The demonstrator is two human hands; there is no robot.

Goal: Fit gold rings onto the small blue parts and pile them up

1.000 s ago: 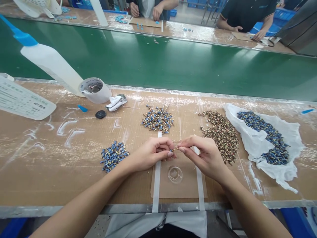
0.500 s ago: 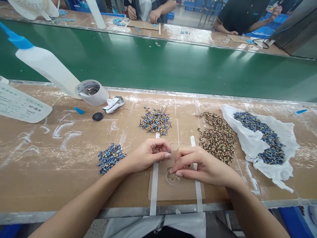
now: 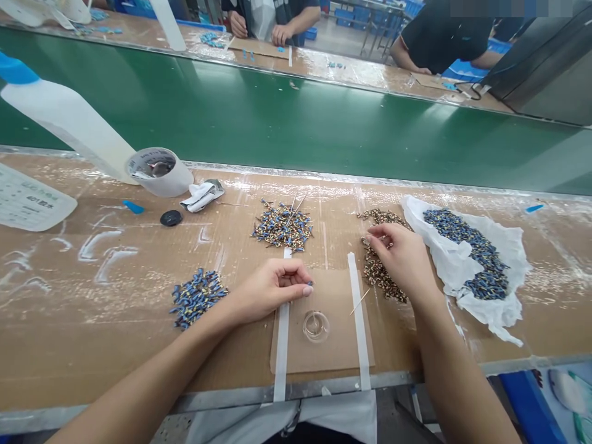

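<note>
My left hand [image 3: 280,285] is closed in a pinch above the cardboard pad [image 3: 300,361]. Between its thumb and fingertips sits a small blue-tipped part [image 3: 310,284], mostly hidden. Over the heap of small brass-coloured ring-like pieces [image 3: 382,277] is my right hand [image 3: 400,250], thumb and forefinger tips drawn together at the heap's left side; what they grip, if anything, is too small to make out. A clear round dish [image 3: 316,327] rests on the pad between white tape strips. Across the right strip lies a thin toothpick-like stick [image 3: 359,302].
Blue-and-brass parts form a heap [image 3: 282,228] with tweezers [image 3: 296,209] on it. Another blue heap [image 3: 197,296] lies left; more sit on white paper [image 3: 513,265] at right. White bottles [image 3: 83,123] and a tape roll [image 3: 160,172] stand left. Beyond the green belt [image 3: 277,123] are two people.
My right hand has moved from beside the clear dish up and right to the brass-coloured heap. The thin stick now shows across the tape. My left hand keeps its pinch.
</note>
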